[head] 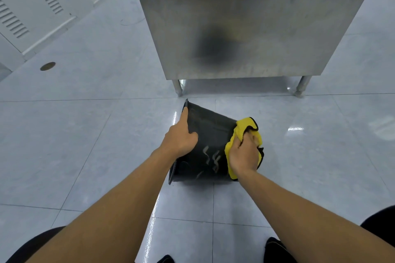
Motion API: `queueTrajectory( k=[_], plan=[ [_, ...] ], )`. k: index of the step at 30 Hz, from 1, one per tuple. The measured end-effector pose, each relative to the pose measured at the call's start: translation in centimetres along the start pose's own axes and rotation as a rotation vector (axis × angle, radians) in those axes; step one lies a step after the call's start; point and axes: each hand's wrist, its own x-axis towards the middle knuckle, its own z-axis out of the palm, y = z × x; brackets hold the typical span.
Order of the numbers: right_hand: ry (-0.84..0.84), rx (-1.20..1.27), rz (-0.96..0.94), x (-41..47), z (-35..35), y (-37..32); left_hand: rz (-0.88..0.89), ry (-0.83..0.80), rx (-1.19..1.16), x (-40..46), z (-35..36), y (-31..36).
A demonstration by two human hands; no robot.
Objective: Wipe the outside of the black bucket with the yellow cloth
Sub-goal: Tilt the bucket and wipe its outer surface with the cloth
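The black bucket (210,134) lies on its side on the tiled floor, its rim to the left and its base to the right. Pale scribbled marks show on its upper wall. My left hand (180,136) rests on the bucket near the rim, index finger stretched along the edge. My right hand (242,153) clutches the bunched yellow cloth (245,127), which has a dark border, and presses it against the bucket's base end. The bucket's opening faces away from me and is hidden.
A stainless steel cabinet (245,23) on short legs stands just beyond the bucket. White louvred doors (32,6) line the left wall. A round floor drain (47,66) sits at the left. My shoes (275,247) and dark trouser knees show at the bottom.
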Motion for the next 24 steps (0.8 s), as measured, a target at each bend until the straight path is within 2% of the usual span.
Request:
queueTrajectory(
  k=[3,6,10,13,15,18,24],
  plan=[
    [-0.026,-0.038,-0.074,-0.8,0.1,-0.8,-0.008,-0.037,-0.106,0.0,0.0,0.0],
    [-0.059,-0.022,-0.211,-2.0,0.4,-2.4,-0.035,-0.004,-0.235,0.2,0.5,0.3],
    [-0.153,0.117,-0.427,-4.0,1.0,-5.0,-0.022,0.069,-0.272,1.0,0.3,1.1],
    [-0.192,0.179,-0.496,-4.5,1.4,-5.7,0.006,0.055,-0.225,1.0,-0.4,1.3],
    [-0.180,0.198,-0.452,-4.2,1.2,-5.6,0.035,0.077,-0.152,1.0,-0.6,1.3],
    [-0.172,0.142,-0.271,-3.3,1.0,-4.7,0.051,0.169,-0.097,1.2,-0.5,1.2],
    [-0.168,-0.018,0.038,-1.0,-0.4,-0.1,-0.044,0.367,-0.111,1.3,-0.2,0.8]
  ],
)
